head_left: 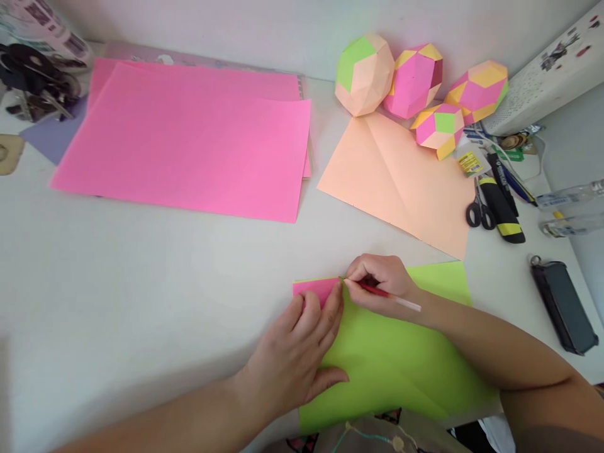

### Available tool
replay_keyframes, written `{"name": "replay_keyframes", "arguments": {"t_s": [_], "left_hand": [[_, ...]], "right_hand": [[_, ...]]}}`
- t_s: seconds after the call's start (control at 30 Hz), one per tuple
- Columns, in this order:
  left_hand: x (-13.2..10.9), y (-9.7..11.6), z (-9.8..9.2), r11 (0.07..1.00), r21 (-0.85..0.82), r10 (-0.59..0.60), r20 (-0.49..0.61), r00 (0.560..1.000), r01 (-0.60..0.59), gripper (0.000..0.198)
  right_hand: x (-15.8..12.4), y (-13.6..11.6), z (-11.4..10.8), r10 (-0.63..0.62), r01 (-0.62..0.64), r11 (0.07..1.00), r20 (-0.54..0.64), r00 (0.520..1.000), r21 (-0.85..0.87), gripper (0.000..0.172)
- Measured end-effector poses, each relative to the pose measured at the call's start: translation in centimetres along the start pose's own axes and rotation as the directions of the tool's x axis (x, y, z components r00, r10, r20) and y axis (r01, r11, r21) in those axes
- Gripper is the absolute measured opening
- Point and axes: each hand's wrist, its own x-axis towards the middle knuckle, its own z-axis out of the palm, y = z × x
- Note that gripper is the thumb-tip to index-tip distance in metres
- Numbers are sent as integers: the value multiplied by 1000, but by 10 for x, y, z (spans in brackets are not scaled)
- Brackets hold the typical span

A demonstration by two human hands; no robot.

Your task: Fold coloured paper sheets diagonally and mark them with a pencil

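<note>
Nearest the head camera, grey-brown patterned clothing [425,434] shows at the bottom edge, with a lime-green rectangular paper sheet [387,358] just ahead of it on the white tabletop [141,270]; it sits close in, presumably so both hands reach its far edge easily. Small bright-pink paper piece [313,289] lies on that sheet's far left corner, its upper edge nearly flush with the green edge; probably lined up so the two edges share a reference. Left hand [299,346] is spread fairly flat, fingers close together pressing the pink piece, thumb out to the side over the green; reads as a clamp against slip. Right hand [391,277] is closed in a writing grip on a slim red pen with a whitish end [377,290], tip right at the pink piece's right end, likely held low for control. Large bright-pink paper sheets [189,145], peach creased paper sheet [396,182] and black-handled scissors [480,212] sit farther back, probably parked out of the forearms' way.
</note>
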Motion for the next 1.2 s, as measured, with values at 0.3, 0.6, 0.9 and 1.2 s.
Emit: {"name": "replay_keyframes", "arguments": {"t_s": [0.3,0.6,0.9,1.2], "left_hand": [[-6,7,10,986,-164,-4,-26,1000,-1,92],[39,52,17,991,-134,36,29,999,-31,99],[41,44,17,941,-336,12,-93,996,-43,65],[37,43,24,965,-255,-35,-332,943,-55,34]], "right_hand": [[3,7,1,232,-111,827,-155,960,550,20],[7,11,5,215,-29,721,-184,959,692,24],[-46,10,-39,-548,433,805,-232,803,-405,16],[-92,30,-2,-530,391,545,56,846,-741,34]]}}
